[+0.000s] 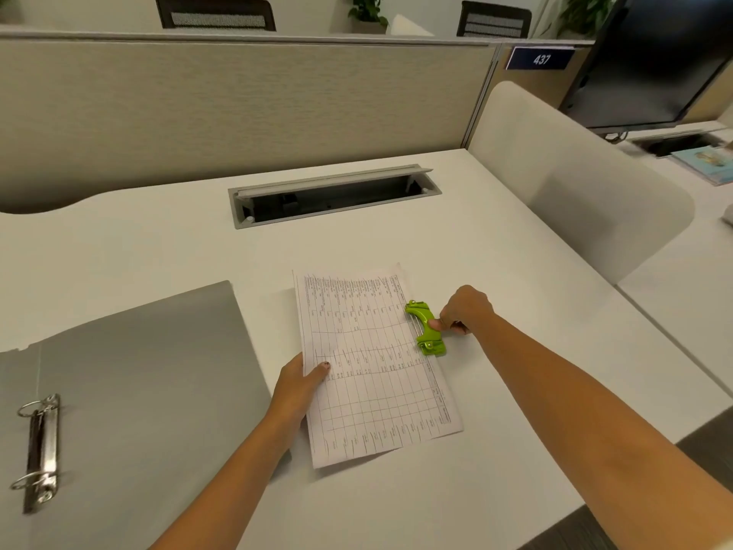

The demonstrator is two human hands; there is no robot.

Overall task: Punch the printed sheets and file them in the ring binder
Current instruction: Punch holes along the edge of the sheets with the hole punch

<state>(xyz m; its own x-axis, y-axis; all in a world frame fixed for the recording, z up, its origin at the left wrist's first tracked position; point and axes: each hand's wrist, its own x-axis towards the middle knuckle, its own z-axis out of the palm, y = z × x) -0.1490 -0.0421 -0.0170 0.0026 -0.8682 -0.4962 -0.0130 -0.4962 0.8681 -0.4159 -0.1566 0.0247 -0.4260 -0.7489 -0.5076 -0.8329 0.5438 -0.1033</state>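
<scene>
**Gripping the hole punch (425, 329) on the printed sheets (373, 367)**

The printed sheets lie on the white desk (515, 271), and the green hole punch sits on their right edge. The right hand (466, 309) grips the hole punch. The left hand (301, 381) pinches their left edge. The grey ring binder (139, 391) lies open at the left.

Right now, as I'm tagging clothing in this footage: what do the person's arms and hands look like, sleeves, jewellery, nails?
Both the left arm and right arm are bare to the frame's edge: no sleeves, watch or bracelet. No ring shows on the left hand or right hand. The left thumbnail wears dark polish; the right nails are too small to tell.
</scene>
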